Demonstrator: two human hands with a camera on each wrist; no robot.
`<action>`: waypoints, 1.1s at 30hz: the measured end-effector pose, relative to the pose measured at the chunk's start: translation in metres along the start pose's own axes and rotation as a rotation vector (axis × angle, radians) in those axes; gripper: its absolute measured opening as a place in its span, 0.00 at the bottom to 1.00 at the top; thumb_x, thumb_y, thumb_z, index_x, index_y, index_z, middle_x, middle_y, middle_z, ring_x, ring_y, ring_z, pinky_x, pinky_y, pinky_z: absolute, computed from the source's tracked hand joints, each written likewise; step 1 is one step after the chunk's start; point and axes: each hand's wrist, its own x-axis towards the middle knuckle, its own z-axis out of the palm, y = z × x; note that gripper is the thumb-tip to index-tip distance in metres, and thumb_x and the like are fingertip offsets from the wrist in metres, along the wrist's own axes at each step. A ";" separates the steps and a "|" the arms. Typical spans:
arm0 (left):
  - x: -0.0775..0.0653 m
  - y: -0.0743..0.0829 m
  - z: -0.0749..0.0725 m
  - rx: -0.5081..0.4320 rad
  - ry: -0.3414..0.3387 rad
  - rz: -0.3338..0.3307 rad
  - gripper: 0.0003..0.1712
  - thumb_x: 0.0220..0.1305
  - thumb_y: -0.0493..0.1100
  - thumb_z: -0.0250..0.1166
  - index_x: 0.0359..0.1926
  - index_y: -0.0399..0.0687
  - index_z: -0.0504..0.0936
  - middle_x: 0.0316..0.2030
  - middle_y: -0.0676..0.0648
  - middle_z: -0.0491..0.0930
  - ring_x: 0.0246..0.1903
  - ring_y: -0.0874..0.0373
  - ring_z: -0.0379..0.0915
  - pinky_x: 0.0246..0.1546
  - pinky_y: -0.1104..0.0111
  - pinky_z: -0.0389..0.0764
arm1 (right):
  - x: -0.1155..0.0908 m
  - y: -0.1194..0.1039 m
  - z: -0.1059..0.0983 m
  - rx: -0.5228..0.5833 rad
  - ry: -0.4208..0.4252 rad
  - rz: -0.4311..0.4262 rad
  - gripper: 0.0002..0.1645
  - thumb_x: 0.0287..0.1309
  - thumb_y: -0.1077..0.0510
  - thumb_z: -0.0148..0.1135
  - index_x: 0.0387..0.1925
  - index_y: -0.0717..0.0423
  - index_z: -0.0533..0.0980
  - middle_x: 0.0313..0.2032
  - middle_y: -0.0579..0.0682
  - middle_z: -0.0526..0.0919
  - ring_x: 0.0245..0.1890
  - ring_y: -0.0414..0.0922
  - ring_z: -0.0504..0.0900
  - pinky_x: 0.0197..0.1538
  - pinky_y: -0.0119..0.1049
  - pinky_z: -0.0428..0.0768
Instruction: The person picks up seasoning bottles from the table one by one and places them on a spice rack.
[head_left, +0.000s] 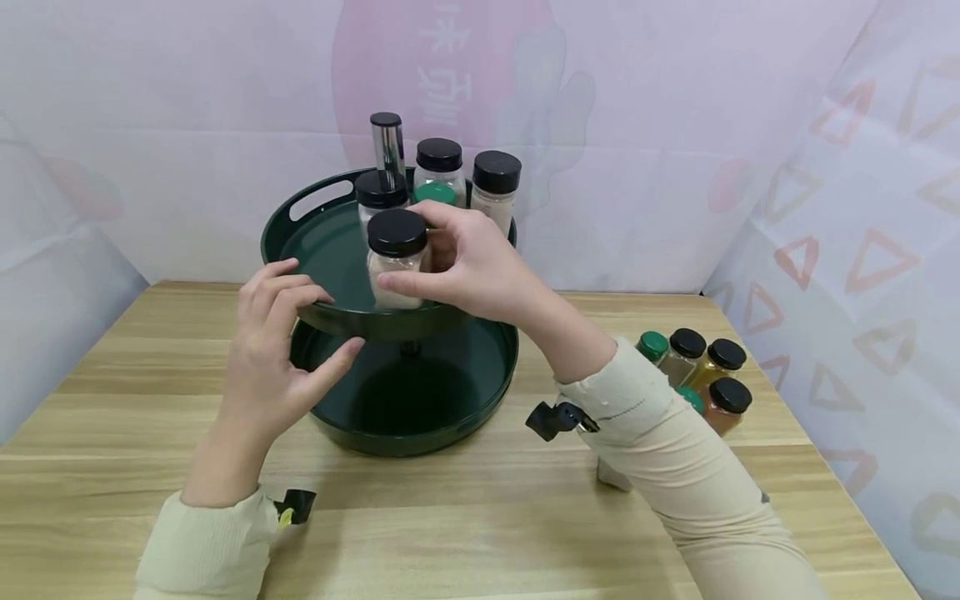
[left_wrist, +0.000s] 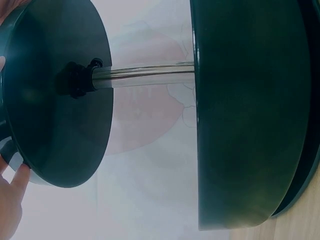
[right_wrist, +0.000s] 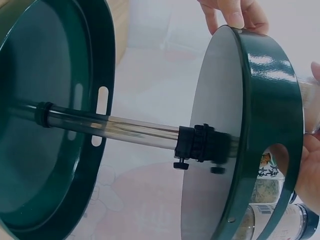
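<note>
I work at a wood-grain table [head_left: 450, 525]; behind the table I see a pale backdrop [head_left: 637, 225] with a pink print [head_left: 491, 75] bearing white characters [head_left: 445, 82], and right of the table a pale sheet [head_left: 832, 192] patterned with reddish triangle outlines [head_left: 810, 265].

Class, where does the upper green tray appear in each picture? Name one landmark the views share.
Head: the upper tray is left of centre, above the lower tray.
Left wrist: the upper tray is at the left, its underside showing.
Right wrist: the upper tray is at the right.
Shared landmark: the lower tray.
</note>
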 end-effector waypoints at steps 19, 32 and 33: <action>0.001 0.003 0.003 -0.014 0.002 0.004 0.37 0.63 0.70 0.60 0.43 0.36 0.77 0.46 0.36 0.75 0.66 0.37 0.62 0.71 0.47 0.60 | -0.006 0.004 -0.015 0.122 -0.101 0.035 0.25 0.56 0.66 0.69 0.56 0.62 0.76 0.35 0.55 0.85 0.33 0.49 0.81 0.39 0.36 0.80; 0.001 0.003 0.006 -0.014 -0.002 0.003 0.37 0.63 0.70 0.59 0.44 0.36 0.76 0.47 0.36 0.75 0.66 0.37 0.62 0.71 0.46 0.60 | -0.012 0.007 -0.029 0.008 -0.173 0.058 0.24 0.57 0.67 0.68 0.56 0.64 0.75 0.47 0.58 0.85 0.48 0.46 0.86 0.55 0.38 0.84; 0.000 0.003 0.006 -0.015 -0.001 0.003 0.37 0.63 0.69 0.59 0.44 0.36 0.76 0.47 0.36 0.75 0.66 0.37 0.62 0.71 0.46 0.60 | -0.012 0.007 -0.030 -0.005 -0.173 0.061 0.23 0.57 0.66 0.69 0.55 0.64 0.75 0.45 0.58 0.85 0.47 0.46 0.86 0.55 0.38 0.84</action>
